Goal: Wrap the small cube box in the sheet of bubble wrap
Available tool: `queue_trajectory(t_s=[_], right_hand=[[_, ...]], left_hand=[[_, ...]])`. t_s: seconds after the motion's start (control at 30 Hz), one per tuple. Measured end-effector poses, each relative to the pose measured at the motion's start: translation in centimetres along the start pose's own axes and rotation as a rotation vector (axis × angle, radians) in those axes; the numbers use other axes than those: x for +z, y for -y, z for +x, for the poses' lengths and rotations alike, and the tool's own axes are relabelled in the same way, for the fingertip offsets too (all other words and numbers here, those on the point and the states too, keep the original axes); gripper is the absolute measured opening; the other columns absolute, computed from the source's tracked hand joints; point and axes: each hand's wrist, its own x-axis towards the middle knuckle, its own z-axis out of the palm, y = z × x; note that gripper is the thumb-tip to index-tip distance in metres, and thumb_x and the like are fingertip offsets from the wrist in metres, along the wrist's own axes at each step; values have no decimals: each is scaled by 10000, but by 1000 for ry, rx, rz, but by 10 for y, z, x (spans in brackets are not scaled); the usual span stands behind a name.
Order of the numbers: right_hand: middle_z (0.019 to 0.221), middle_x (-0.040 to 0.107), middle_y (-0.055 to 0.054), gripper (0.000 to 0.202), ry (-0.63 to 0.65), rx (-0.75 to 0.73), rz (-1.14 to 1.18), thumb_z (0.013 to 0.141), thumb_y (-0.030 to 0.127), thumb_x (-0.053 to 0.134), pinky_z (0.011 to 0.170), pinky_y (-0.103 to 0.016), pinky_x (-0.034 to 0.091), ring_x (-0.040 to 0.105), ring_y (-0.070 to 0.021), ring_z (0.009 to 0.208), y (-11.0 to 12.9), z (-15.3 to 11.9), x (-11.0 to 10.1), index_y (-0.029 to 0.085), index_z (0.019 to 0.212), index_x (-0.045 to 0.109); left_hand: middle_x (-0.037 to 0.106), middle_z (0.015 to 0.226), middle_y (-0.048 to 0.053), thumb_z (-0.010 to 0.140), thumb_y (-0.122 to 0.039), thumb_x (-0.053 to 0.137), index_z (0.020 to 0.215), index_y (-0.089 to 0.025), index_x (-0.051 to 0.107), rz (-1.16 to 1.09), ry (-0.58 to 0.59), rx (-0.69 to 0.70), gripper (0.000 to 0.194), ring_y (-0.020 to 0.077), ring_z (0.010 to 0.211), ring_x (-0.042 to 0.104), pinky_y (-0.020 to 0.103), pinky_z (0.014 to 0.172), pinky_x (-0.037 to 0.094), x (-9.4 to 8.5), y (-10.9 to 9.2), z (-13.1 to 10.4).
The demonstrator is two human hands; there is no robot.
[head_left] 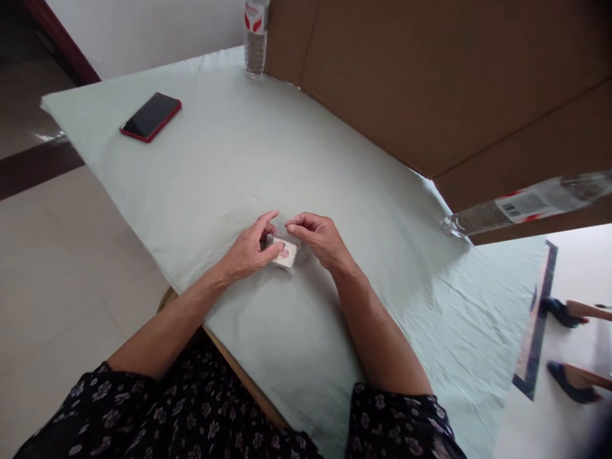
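Observation:
A small white packet in clear plastic [287, 255], with a reddish mark on its face, is between my hands near the table's front edge. My left hand [249, 250] grips its left side, the thumb lying over the face and the index finger raised. At its upper right corner, my right hand [319, 237] has thumb and index finger pinched together at the edge of the clear plastic. What exactly lies between those fingertips is too small to make out.
A phone with a red case [152, 117] lies at the table's left. Upright at the back is a water bottle [255, 39], beside a large brown cardboard panel [406, 83]. Another bottle [523, 205] is at the right. Beyond the pale green cloth [268, 153], a person's feet show.

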Motion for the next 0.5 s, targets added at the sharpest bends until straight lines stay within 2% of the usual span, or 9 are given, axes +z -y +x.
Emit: queue_trajectory(t_s=[0.13,0.27,0.37,0.5], right_hand=[[727,649,17,255,-11,-35,-44,754,447,769,668,-277,418,526,-125,675,3,-3,0,197,766,717],[709,669,12,182,-19,-77,-123,778,379,738,656,-278,435,550,-133,665,8,-8,2,200,747,729],[746,718,0,106,-37,-138,-223,807,296,703,699,-291,474,620,-154,711,9,-14,6,214,761,750],[869,772,-18,121,-131,-320,-455,874,233,668,828,-339,495,694,-188,844,-1,-26,14,242,807,769]], left_hand=[[665,1162,103,833,-390,656,1482,-163,454,-31,4,-10,716,154,847,600,273,689,481,0,2,1],[683,1109,87,867,-403,641,1489,-160,446,-69,18,-34,696,131,774,587,277,710,483,2,2,3],[687,1041,72,883,-401,618,1451,-147,487,-78,-19,-28,636,128,755,588,272,703,477,5,2,4],[672,996,65,903,-361,572,1383,-122,546,-57,-72,13,537,126,764,587,271,720,479,10,2,2]])
